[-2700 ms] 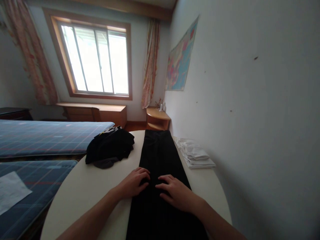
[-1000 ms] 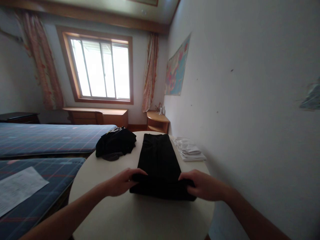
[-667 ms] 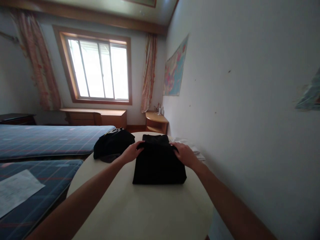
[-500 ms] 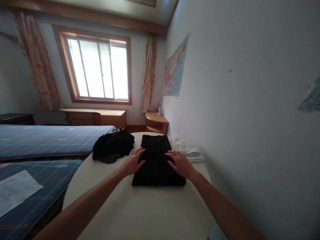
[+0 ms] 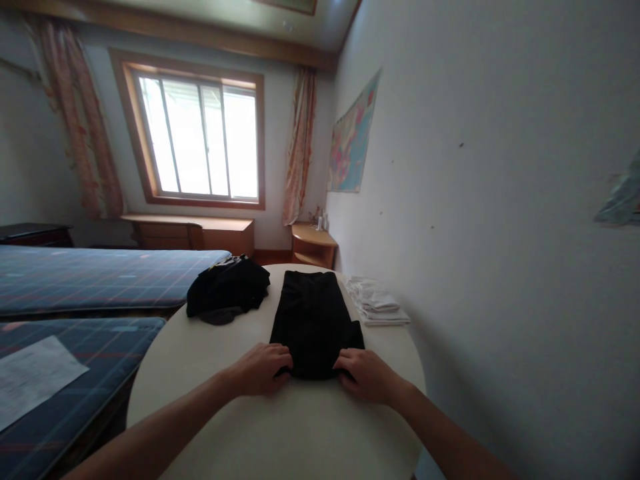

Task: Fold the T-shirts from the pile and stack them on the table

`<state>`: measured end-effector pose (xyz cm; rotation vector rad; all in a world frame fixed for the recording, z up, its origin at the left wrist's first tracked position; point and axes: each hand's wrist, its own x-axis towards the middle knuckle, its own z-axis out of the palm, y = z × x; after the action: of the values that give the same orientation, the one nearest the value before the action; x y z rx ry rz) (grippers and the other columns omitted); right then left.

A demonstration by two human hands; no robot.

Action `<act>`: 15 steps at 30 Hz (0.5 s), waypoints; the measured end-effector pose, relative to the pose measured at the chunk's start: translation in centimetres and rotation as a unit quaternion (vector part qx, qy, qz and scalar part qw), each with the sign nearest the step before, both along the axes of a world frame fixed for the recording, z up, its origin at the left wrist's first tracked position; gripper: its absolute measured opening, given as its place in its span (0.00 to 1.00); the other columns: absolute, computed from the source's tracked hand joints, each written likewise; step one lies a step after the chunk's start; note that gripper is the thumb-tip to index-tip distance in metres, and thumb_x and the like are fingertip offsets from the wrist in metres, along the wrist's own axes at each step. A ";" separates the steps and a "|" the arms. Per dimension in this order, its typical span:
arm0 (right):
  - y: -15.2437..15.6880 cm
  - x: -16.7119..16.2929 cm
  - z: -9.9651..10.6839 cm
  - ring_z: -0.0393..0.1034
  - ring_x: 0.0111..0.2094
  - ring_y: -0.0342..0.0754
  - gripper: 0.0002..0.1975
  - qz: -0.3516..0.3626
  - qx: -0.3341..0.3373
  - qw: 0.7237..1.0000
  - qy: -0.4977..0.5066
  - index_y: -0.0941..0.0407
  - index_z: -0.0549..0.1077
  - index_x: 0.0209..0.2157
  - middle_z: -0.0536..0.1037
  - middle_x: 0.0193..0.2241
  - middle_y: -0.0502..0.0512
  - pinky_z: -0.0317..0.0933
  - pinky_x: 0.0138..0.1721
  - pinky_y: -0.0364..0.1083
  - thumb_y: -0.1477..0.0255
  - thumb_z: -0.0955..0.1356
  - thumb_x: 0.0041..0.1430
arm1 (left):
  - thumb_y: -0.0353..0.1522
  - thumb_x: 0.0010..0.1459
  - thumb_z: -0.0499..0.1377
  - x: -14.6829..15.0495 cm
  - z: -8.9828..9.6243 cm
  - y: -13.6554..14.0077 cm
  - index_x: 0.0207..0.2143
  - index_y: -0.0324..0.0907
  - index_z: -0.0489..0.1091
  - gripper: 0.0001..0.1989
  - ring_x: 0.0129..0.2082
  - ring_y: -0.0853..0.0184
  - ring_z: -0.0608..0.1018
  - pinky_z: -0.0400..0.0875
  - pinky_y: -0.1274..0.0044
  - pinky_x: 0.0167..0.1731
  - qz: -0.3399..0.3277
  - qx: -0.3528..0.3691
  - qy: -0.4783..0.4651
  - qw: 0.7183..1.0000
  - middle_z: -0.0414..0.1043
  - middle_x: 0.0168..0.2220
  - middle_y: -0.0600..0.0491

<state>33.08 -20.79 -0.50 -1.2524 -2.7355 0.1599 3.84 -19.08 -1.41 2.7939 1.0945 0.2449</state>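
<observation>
A folded black garment (image 5: 315, 313) lies on the round cream table (image 5: 280, 433); its exact kind does not show. At its near left corner my left hand (image 5: 263, 369) is closed, fingers curled over the edge. My right hand (image 5: 367, 375) grips the near right corner in the same way, thumb underneath. The near edge looks slightly rolled up between the two hands. Further back on the left sits a crumpled heap of black clothing (image 5: 227, 290). White folded cloths (image 5: 380, 303) are stacked to the right of the garment.
Two beds with blue plaid mattresses (image 5: 115, 280) stand on the left, and a sheet of paper (image 5: 40, 377) lies on the nearer one. A white wall (image 5: 500, 300) runs along the right. Behind the table are a corner shelf (image 5: 315, 235) and a desk (image 5: 227, 232).
Both hands have come back toward me from the middle of the black garment to its near edge. Their fingers have closed on that edge, which now looks narrower and lifted.
</observation>
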 end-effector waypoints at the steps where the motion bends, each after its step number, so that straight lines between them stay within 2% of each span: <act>1: -0.5 -0.1 0.3 0.74 0.40 0.50 0.14 0.009 -0.029 1.000 0.007 0.55 0.79 0.42 0.80 0.39 0.55 0.63 0.43 0.44 0.74 0.66 0.54 | 0.31 0.54 0.58 -0.1 0.5 -0.6 0.38 0.46 0.75 0.09 0.36 0.64 0.78 0.69 0.77 0.36 -0.006 -0.049 -0.003 0.999 0.77 0.37 0.53; 3: -1.8 -0.2 0.9 0.74 0.35 0.47 0.14 0.030 -0.127 0.991 0.012 0.54 0.80 0.40 0.81 0.34 0.51 0.63 0.38 0.42 0.72 0.69 0.50 | 0.33 0.51 0.62 -0.5 1.2 -1.8 0.35 0.47 0.77 0.08 0.31 0.66 0.78 0.69 0.78 0.30 -0.017 -0.188 0.008 0.982 0.78 0.32 0.56; 4: -2.4 -0.4 1.1 0.74 0.32 0.46 0.14 0.039 -0.193 0.980 0.009 0.53 0.81 0.39 0.80 0.31 0.49 0.63 0.34 0.40 0.70 0.70 0.49 | 0.35 0.49 0.64 -0.6 1.4 -2.3 0.34 0.47 0.78 0.08 0.29 0.66 0.78 0.68 0.79 0.27 -0.023 -0.265 0.019 0.964 0.79 0.30 0.57; 7: -3.8 -1.1 1.6 0.70 0.25 0.42 0.15 0.054 -0.362 0.931 -0.002 0.53 0.82 0.37 0.79 0.26 0.46 0.59 0.25 0.38 0.63 0.74 0.46 | 0.40 0.47 0.67 -0.8 1.3 -3.1 0.31 0.47 0.79 0.10 0.28 0.65 0.78 0.69 0.78 0.25 -0.072 -0.478 0.045 0.874 0.78 0.27 0.57; 8: -3.9 -1.4 1.7 0.69 0.25 0.41 0.16 0.056 -0.389 0.920 -0.004 0.54 0.82 0.36 0.78 0.25 0.45 0.58 0.24 0.37 0.60 0.75 0.45 | 0.42 0.48 0.66 -0.8 1.2 -3.0 0.31 0.46 0.78 0.10 0.28 0.65 0.79 0.70 0.78 0.25 -0.084 -0.527 0.042 0.845 0.78 0.26 0.56; 9: -3.9 -1.6 1.8 0.68 0.24 0.41 0.17 0.056 -0.402 0.914 -0.005 0.54 0.82 0.34 0.77 0.24 0.45 0.57 0.24 0.37 0.58 0.75 0.45 | 0.43 0.51 0.65 -0.8 1.1 -2.6 0.32 0.45 0.78 0.11 0.27 0.65 0.79 0.70 0.77 0.26 -0.084 -0.554 0.025 0.828 0.78 0.27 0.55; 10: -3.8 -1.9 1.9 0.67 0.24 0.41 0.18 0.054 -0.406 0.912 -0.004 0.55 0.82 0.34 0.76 0.23 0.46 0.57 0.24 0.37 0.56 0.75 0.45 | 0.44 0.54 0.63 -0.8 0.9 -1.9 0.34 0.44 0.77 0.13 0.26 0.66 0.79 0.70 0.78 0.26 -0.072 -0.558 -0.007 0.827 0.78 0.27 0.54; 11: -3.5 -2.0 1.9 0.66 0.23 0.40 0.19 0.050 -0.401 0.915 0.001 0.55 0.82 0.33 0.76 0.22 0.46 0.56 0.23 0.37 0.54 0.73 0.48 | 0.45 0.56 0.61 -0.8 0.7 -1.0 0.36 0.43 0.76 0.15 0.26 0.67 0.78 0.70 0.78 0.25 -0.045 -0.534 -0.053 0.843 0.78 0.29 0.53; 13: -2.7 -2.2 1.8 0.65 0.23 0.40 0.19 0.041 -0.361 0.931 0.034 0.57 0.82 0.35 0.75 0.22 0.47 0.55 0.23 0.38 0.55 0.70 0.54 | 0.45 0.59 0.57 -0.9 0.3 1.2 0.42 0.42 0.74 0.18 0.27 0.68 0.78 0.69 0.78 0.26 0.028 -0.406 -0.163 0.899 0.78 0.33 0.52; 15: -1.5 -2.1 1.6 0.66 0.24 0.41 0.15 0.022 -0.269 0.960 0.079 0.57 0.80 0.38 0.76 0.25 0.48 0.56 0.26 0.38 0.62 0.68 0.58 | 0.42 0.61 0.55 -1.0 -0.2 3.8 0.42 0.41 0.73 0.16 0.33 0.65 0.78 0.71 0.75 0.33 0.091 -0.236 -0.225 0.941 0.78 0.37 0.50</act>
<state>30.96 -22.33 1.15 -1.2145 -2.6644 1.0197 2.79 -15.32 -1.60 2.0802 1.1129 0.5299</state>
